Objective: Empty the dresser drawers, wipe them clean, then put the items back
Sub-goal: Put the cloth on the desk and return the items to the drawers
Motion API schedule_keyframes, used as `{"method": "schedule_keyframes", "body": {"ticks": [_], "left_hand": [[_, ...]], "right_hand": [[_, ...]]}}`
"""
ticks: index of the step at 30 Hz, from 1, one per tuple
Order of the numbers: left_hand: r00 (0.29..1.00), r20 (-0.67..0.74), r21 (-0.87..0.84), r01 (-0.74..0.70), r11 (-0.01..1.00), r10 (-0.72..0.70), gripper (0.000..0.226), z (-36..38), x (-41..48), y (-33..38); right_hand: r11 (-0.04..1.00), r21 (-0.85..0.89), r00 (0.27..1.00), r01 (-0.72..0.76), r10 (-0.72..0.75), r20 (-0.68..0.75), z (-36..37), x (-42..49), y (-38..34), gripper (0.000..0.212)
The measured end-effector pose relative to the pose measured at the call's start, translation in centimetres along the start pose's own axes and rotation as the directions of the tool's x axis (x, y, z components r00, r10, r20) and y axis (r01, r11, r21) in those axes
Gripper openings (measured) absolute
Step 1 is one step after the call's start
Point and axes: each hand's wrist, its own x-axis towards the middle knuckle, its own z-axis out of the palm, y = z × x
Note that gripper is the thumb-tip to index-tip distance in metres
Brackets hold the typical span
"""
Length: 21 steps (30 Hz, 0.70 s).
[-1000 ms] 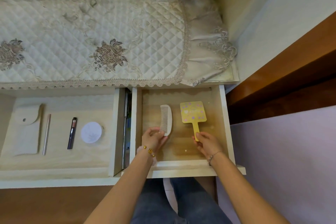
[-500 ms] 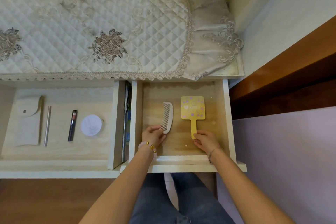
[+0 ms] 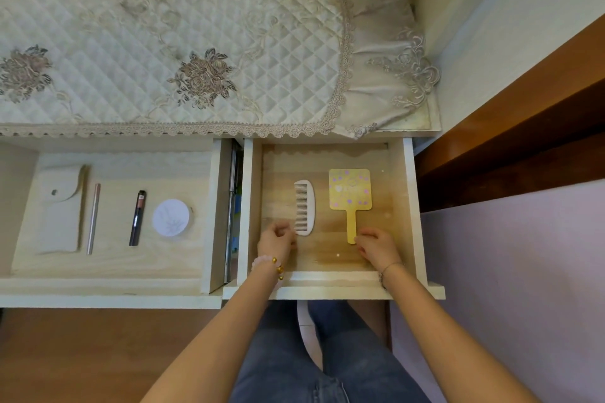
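The right drawer [image 3: 410, 206] is pulled out, and the white comb [image 3: 305, 206] and the yellow hand mirror [image 3: 349, 189] lie flat in it, side by side. The comb runs from 12 to 6 o'clock with its teeth facing 9 o'clock. The mirror's square head is at 12 o'clock and its thin handle points to 6 o'clock. The left hand [image 3: 276, 240] sits just beside the comb's low end, fingers loosely curled, holding nothing. The right hand [image 3: 376, 247] sits just beside the handle tip, also loosely curled and holding nothing. A second ago each hand held its thing; now both have let go and slid back toward 6 o'clock. The mirror has purple dots and pale marks too small to read. At 9 o'clock, the left drawer [image 3: 216, 206] holds a pouch [image 3: 60, 209], a pink stick [image 3: 93, 219], a dark tube [image 3: 137, 217] and a round white pad [image 3: 171, 217].
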Motion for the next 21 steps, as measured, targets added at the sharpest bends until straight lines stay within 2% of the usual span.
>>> {"method": "schedule_keyframes", "body": {"ticks": [3,7,9,11,13,14,17,21], "left_hand": [[0.983,0.032,0.204,-0.184,0.962,0.182,0.029,-1.0,-1.2,1.1],[0.887,0.145,0.388,-0.458,0.800,0.438,0.042,-2.6,-3.1,2.9],[0.807,0.214,0.516,-0.572,0.638,0.551,0.046,-3.5,-3.9,3.8],[0.690,0.275,0.640,-0.651,0.408,0.669,0.046,-4.5,-4.9,4.8],[0.550,0.328,0.732,-0.662,0.162,0.768,0.048,-5.2,-5.6,5.7],[0.505,0.342,0.759,-0.646,0.084,0.793,0.050,-5.5,-5.8,6.0],[0.446,0.355,0.807,-0.590,-0.029,0.822,0.052,-6.0,-6.6,6.8],[0.371,0.365,0.821,-0.561,-0.107,0.854,0.053,-6.5,-7.6,7.8]], "right_hand": [[0.985,-0.098,0.989,0.143,-0.146,-0.031,-0.5,-1.6,-1.3,0.038],[0.863,-0.306,0.904,0.401,-0.428,-0.022,-1.0,-3.8,-3.2,0.043],[0.764,-0.415,0.840,0.494,-0.543,0.000,-1.4,-4.7,-4.0,0.048],[0.664,-0.491,0.766,0.564,-0.643,0.011,-1.8,-5.7,-4.9,0.051],[0.573,-0.540,0.687,0.616,-0.727,0.012,-2.2,-6.7,-5.5,0.053],[0.536,-0.562,0.655,0.630,-0.756,0.015,-2.4,-7.3,-5.7,0.054],[0.456,-0.596,0.585,0.661,-0.811,0.028,-2.7,-8.7,-6.1,0.054],[0.416,-0.592,0.518,0.690,-0.855,0.003,-2.9,-10.3,-6.3,0.050]]}}
